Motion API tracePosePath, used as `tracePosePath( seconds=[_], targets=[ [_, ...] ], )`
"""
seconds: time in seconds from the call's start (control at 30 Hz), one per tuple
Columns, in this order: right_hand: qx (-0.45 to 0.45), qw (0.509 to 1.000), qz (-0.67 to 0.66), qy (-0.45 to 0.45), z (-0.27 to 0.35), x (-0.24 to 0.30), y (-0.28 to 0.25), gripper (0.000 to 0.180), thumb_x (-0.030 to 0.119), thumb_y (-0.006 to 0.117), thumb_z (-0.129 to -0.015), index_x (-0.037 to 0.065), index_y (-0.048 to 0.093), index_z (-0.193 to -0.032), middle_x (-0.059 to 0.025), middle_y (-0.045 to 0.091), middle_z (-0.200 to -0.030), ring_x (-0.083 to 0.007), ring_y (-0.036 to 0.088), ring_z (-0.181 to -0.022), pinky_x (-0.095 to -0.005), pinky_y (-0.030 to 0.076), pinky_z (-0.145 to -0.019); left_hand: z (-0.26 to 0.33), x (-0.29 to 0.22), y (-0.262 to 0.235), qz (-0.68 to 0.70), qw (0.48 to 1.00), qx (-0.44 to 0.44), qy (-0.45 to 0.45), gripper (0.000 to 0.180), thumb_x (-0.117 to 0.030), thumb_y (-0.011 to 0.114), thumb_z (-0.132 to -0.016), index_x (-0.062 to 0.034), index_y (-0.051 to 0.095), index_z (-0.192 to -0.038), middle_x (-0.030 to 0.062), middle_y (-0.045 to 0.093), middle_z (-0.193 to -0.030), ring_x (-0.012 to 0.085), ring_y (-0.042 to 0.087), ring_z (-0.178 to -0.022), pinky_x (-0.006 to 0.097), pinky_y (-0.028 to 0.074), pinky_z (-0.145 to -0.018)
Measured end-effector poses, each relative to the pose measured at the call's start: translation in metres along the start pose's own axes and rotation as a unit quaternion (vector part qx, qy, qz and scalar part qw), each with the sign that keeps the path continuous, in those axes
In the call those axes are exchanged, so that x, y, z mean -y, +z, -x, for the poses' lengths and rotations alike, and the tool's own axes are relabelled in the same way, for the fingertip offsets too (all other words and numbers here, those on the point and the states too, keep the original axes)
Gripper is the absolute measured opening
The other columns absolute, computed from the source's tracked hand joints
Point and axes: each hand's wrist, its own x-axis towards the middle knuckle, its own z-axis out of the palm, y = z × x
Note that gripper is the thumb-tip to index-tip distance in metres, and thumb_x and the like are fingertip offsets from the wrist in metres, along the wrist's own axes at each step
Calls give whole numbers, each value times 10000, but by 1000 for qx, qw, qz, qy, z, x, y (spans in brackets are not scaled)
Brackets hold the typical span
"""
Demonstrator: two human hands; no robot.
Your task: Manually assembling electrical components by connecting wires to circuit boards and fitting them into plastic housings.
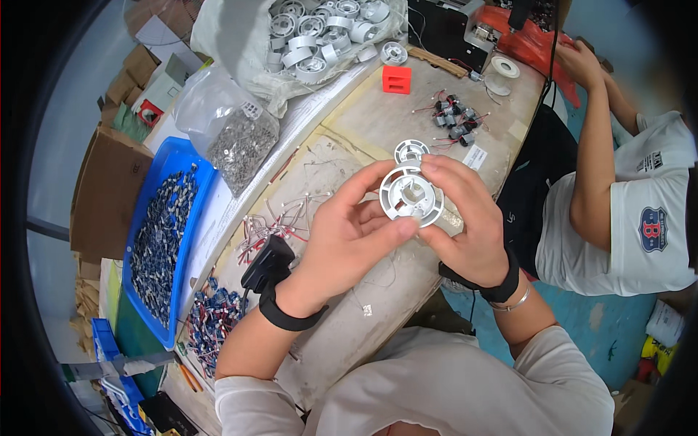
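A white round plastic housing (393,195) with a spoked rim is held up between my two hands over the bench. My left hand (349,225) grips its left side, thumb along the lower edge. My right hand (469,225) is closed on its right side, with fingers at the top and the thumb below. Directly beyond it shows a second white housing (411,148), partly hidden by the first; whether the two touch I cannot tell. Black bands are around both wrists, and a black box-shaped device (267,264) sits by the left one.
Small motors with wires (456,120) and a red block (396,80) lie on the bench (342,291). At the back is a sack of white housings (309,43). Leftward are a bag of metal parts (243,142), a blue tray (207,174) and wires (280,225). A co-worker (611,189) sits right.
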Motion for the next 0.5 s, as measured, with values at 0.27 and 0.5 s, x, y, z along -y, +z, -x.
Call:
tracePosePath(
  seconds=[0.27,0.5],
  targets=[
    [26,1000,-13,-8,4,5,2,532,-7,714,-638,11,521,-1134,-162,535,-1130,-305,543,-1023,-343,462,-844,1,1,-1,-74,997,-29,-18,452,-17,664,-768,47,472,-1173,79,582,-973,86,569,-844,210,485,-714],
    [62,998,8,-25,8,7,6,545,-3,710,-644,11,509,-1150,-165,530,-1144,-307,544,-1026,-344,464,-840,12,17,-5,-349,918,-68,173,375,-117,644,-800,44,499,-1107,117,618,-825,131,617,-688,237,497,-609]
  ],
)
